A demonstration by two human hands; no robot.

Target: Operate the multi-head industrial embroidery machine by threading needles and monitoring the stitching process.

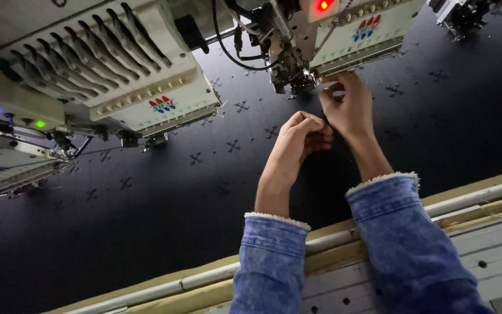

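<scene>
I see the right hand (348, 104) up at the needle part (297, 81) of the sewing head (344, 35), its grip pinched there on something too small to tell. The left hand (302, 136) is curled shut just below it, further from the needles.

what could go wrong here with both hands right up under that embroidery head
1. The right hand has its fingertips at the needle area of the embroidery head, whose red light is lit; if it moved, fingers could be pricked.
2. The left hand rests closed on the dark fabric; pressing might shift it and misalign the stitched crosses.
</scene>
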